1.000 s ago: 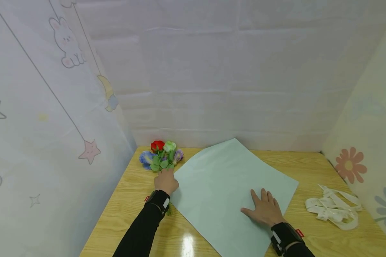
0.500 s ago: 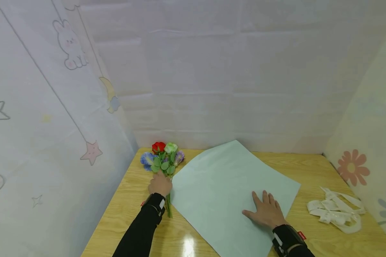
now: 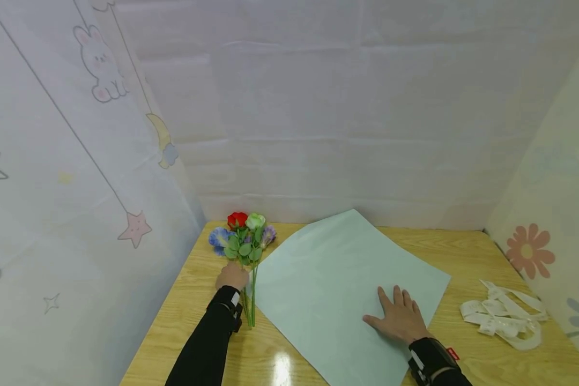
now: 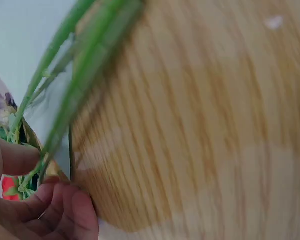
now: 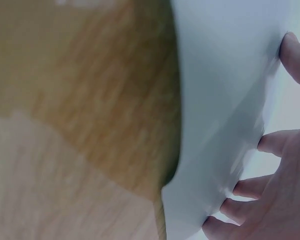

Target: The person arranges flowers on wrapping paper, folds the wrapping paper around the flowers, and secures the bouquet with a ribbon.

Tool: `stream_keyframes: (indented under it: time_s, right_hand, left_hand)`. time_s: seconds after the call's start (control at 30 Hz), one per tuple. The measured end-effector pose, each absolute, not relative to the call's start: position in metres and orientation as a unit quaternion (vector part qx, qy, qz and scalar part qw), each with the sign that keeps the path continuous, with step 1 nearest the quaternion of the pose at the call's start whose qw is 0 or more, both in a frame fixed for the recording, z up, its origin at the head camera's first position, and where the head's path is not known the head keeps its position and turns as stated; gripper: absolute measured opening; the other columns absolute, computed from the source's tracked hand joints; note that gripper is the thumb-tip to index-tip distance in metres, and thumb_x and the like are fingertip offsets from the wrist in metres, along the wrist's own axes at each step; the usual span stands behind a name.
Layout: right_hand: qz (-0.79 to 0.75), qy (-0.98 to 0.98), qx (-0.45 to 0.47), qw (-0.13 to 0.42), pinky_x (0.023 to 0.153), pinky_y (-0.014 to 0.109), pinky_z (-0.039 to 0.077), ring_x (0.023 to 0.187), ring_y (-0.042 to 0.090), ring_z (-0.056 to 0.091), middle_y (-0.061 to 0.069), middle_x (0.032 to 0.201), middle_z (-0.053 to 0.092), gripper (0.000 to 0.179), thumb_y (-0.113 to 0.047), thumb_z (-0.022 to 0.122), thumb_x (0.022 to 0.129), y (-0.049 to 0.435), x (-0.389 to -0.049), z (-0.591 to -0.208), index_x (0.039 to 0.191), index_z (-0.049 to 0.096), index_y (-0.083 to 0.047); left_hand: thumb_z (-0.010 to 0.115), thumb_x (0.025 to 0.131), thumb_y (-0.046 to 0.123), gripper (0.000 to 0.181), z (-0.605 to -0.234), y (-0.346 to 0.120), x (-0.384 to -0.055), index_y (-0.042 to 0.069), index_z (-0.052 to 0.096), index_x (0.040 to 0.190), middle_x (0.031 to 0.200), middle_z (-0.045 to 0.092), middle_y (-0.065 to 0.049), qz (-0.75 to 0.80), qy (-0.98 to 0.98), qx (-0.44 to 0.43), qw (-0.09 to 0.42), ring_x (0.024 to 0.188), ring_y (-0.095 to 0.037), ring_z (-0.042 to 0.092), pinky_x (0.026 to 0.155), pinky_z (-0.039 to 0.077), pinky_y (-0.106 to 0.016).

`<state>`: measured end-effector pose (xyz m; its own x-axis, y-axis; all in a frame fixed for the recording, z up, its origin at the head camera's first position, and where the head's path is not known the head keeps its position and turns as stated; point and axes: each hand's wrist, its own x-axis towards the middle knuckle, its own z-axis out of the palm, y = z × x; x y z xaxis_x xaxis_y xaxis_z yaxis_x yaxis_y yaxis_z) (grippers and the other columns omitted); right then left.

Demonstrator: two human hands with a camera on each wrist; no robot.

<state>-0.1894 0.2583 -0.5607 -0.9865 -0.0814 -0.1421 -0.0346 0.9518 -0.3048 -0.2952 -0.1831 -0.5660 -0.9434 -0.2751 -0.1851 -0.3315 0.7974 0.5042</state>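
1. Just beyond the left hand (image 3: 232, 275), toward the wall, lies a bunch of flowers (image 3: 244, 249): a red rose (image 3: 237, 220) with layered petals, a rounded pale green bloom (image 3: 255, 221), a ruffled blue bloom (image 3: 219, 240) and a purple bloom (image 3: 268, 236), above smooth oval leaves.
2. Thin, straight green stems (image 3: 253, 295) run down from the blooms, just right of the left hand.
3. Between the 2 hands, and under the right hand (image 3: 399, 317), spreads a smooth, pale mint paper sheet (image 3: 328, 279), set cornerwise, with its farthest corner well beyond both hands.
4. Right of the right hand, well apart, glossy white ribbon (image 3: 506, 316) lies in loose, flat loops.
5. Beneath everything is a shiny, wood-grain table (image 3: 448, 246).
6. The left hand reaches forward in a black sleeve; its thumb and fingers pinch a stem, as the left wrist view shows.
7. The right hand grasps nothing: it rests palm down on the paper, with its fingers spread and its thumb pointing toward the left hand.
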Motion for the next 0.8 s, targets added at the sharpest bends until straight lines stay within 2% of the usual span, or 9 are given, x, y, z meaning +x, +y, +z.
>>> stream_keyframes:
  time_s: [0.07, 0.13, 0.2, 0.3, 0.37, 0.43, 0.53, 0.67, 0.8]
  right_hand:
    - [-0.154, 0.985, -0.029, 0.077, 0.109, 0.077, 0.015, 0.139, 0.068, 0.015, 0.048, 0.151, 0.020, 0.104, -0.069, 0.065, 0.086, 0.258, -0.189, -0.561, 0.152, 0.038, 0.006]
    - [-0.156, 0.984, -0.029, 0.077, 0.109, 0.077, 0.015, 0.139, 0.067, 0.015, 0.048, 0.151, 0.020, 0.103, -0.069, 0.064, 0.087, 0.257, -0.189, -0.560, 0.152, 0.038, 0.006]
    - [-0.157, 0.984, -0.030, 0.076, 0.109, 0.077, 0.015, 0.139, 0.068, 0.015, 0.048, 0.151, 0.020, 0.102, -0.068, 0.064, 0.087, 0.257, -0.188, -0.559, 0.152, 0.038, 0.006]
    - [-0.157, 0.984, -0.031, 0.078, 0.109, 0.077, 0.015, 0.140, 0.068, 0.014, 0.048, 0.152, 0.019, 0.102, -0.068, 0.064, 0.088, 0.258, -0.188, -0.559, 0.153, 0.037, 0.006]
    - [-0.159, 0.984, -0.031, 0.079, 0.109, 0.077, 0.014, 0.140, 0.068, 0.013, 0.048, 0.152, 0.018, 0.103, -0.069, 0.063, 0.088, 0.258, -0.188, -0.560, 0.153, 0.037, 0.006]
    - [-0.162, 0.983, -0.031, 0.080, 0.110, 0.077, 0.013, 0.140, 0.068, 0.011, 0.047, 0.153, 0.017, 0.103, -0.070, 0.062, 0.088, 0.259, -0.188, -0.561, 0.154, 0.036, 0.005]
    - [-0.166, 0.982, -0.030, 0.081, 0.110, 0.077, 0.012, 0.140, 0.067, 0.010, 0.047, 0.153, 0.015, 0.104, -0.071, 0.061, 0.088, 0.259, -0.188, -0.563, 0.154, 0.035, 0.005]
    - [-0.171, 0.982, -0.033, 0.079, 0.110, 0.077, 0.011, 0.141, 0.067, 0.010, 0.047, 0.153, 0.014, 0.105, -0.072, 0.060, 0.088, 0.260, -0.188, -0.565, 0.155, 0.034, 0.005]
    - [-0.171, 0.982, -0.035, 0.075, 0.109, 0.078, 0.011, 0.141, 0.067, 0.009, 0.047, 0.154, 0.014, 0.105, -0.072, 0.060, 0.088, 0.262, -0.188, -0.567, 0.155, 0.034, 0.004]
  left_hand:
    - [0.054, 0.101, 0.019, 0.022, -0.564, -0.185, -0.293, 0.000, 0.063, 0.092, 0.068, 0.051, -0.013, 0.307, 0.936, -0.161, 0.051, 0.058, -0.028, 0.049, 0.051, 0.037, -0.039]
    - [0.054, 0.102, 0.018, 0.022, -0.560, -0.185, -0.290, 0.002, 0.061, 0.089, 0.063, 0.048, -0.009, 0.331, 0.928, -0.165, 0.048, 0.053, -0.024, 0.046, 0.050, 0.034, -0.038]
    - [0.051, 0.105, 0.021, 0.029, -0.556, -0.185, -0.287, -0.004, 0.063, 0.098, 0.069, 0.054, -0.013, 0.336, 0.926, -0.168, 0.036, 0.058, -0.028, 0.053, 0.052, 0.040, -0.040]
    - [0.040, 0.111, 0.026, 0.044, -0.556, -0.187, -0.287, -0.012, 0.057, 0.125, 0.088, 0.063, -0.024, 0.352, 0.920, -0.172, 0.018, 0.071, -0.037, 0.061, 0.060, 0.045, -0.046]
    - [0.032, 0.113, 0.027, 0.049, -0.556, -0.188, -0.289, -0.012, 0.050, 0.137, 0.083, 0.060, -0.023, 0.365, 0.915, -0.173, 0.002, 0.063, -0.034, 0.057, 0.057, 0.043, -0.044]
    - [0.030, 0.113, 0.024, 0.047, -0.552, -0.188, -0.288, -0.009, 0.047, 0.142, 0.071, 0.055, -0.018, 0.382, 0.907, -0.175, -0.015, 0.053, -0.027, 0.046, 0.051, 0.034, -0.040]
    - [0.027, 0.113, 0.021, 0.042, -0.535, -0.184, -0.287, -0.007, 0.051, 0.134, 0.060, 0.043, -0.011, 0.394, 0.897, -0.189, -0.064, 0.047, -0.023, 0.035, 0.048, 0.026, -0.037]
    - [0.024, 0.114, 0.027, 0.043, -0.508, -0.177, -0.292, -0.004, 0.054, 0.113, 0.067, 0.048, -0.017, 0.399, 0.883, -0.201, -0.142, 0.054, -0.035, 0.049, 0.050, 0.031, -0.042]
    - [0.024, 0.113, 0.029, 0.043, -0.480, -0.163, -0.298, -0.002, 0.053, 0.109, 0.074, 0.050, -0.019, 0.411, 0.875, -0.172, -0.191, 0.063, -0.041, 0.053, 0.056, 0.036, -0.046]
